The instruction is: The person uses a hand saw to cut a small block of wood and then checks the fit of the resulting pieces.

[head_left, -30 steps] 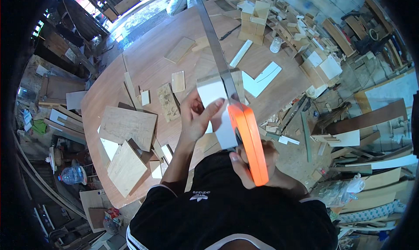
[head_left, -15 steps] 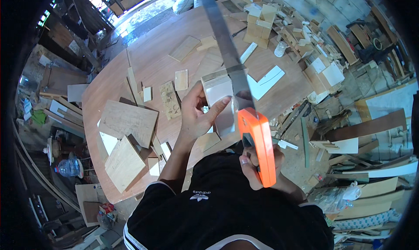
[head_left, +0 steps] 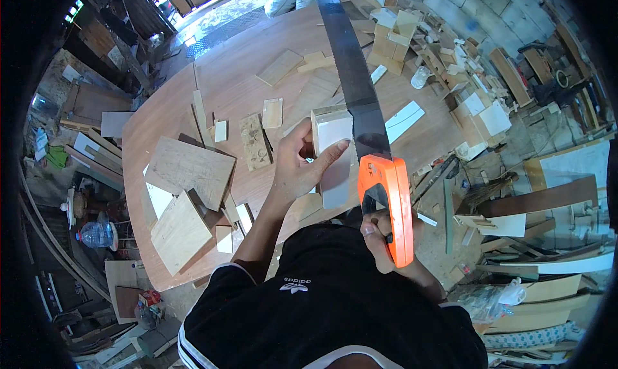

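Note:
A hand saw with an orange handle (head_left: 400, 208) is gripped in my right hand (head_left: 381, 237), its long dark blade (head_left: 354, 63) pointing away across the table. My left hand (head_left: 301, 163) is closed round a white-faced wooden block (head_left: 336, 129), thumb lying on its white face and fingers at its left side. The blade's toothed edge runs right beside the block's right side; whether it touches cannot be made out. Under the block, part of a pale wood piece (head_left: 309, 205) shows at the table's near edge.
Wooden boards (head_left: 188, 172) lie stacked at the table's left. Small offcuts (head_left: 273, 113) are scattered mid-table, near a white strip (head_left: 405, 121). Wood scraps (head_left: 477, 111) pile up along the right side. A blue water bottle (head_left: 96, 235) stands left of the table (head_left: 225, 79).
The saw has shifted slightly right, its handle a little farther from me. The block has turned more upright beside the blade, still in my left hand.

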`<act>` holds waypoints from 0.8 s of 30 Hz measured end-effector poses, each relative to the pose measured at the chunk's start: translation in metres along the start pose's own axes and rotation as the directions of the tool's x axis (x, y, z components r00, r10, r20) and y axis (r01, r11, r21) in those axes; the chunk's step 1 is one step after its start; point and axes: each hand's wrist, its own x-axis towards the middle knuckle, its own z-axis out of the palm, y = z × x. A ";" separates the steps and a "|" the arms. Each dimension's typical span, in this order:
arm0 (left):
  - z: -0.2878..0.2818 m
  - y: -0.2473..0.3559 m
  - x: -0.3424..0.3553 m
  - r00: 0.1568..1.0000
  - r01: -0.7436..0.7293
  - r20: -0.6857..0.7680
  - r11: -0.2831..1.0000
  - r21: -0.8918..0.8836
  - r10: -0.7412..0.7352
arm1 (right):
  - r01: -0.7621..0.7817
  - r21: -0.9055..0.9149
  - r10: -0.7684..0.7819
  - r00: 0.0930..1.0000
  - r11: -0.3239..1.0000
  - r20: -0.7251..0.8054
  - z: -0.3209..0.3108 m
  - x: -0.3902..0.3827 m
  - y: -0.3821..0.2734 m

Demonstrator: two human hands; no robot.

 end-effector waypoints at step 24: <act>0.004 -0.049 -0.005 0.976 0.208 -0.074 0.975 0.072 -0.203 | -0.437 0.144 0.457 0.874 0.888 -0.168 -0.003 -0.014 0.015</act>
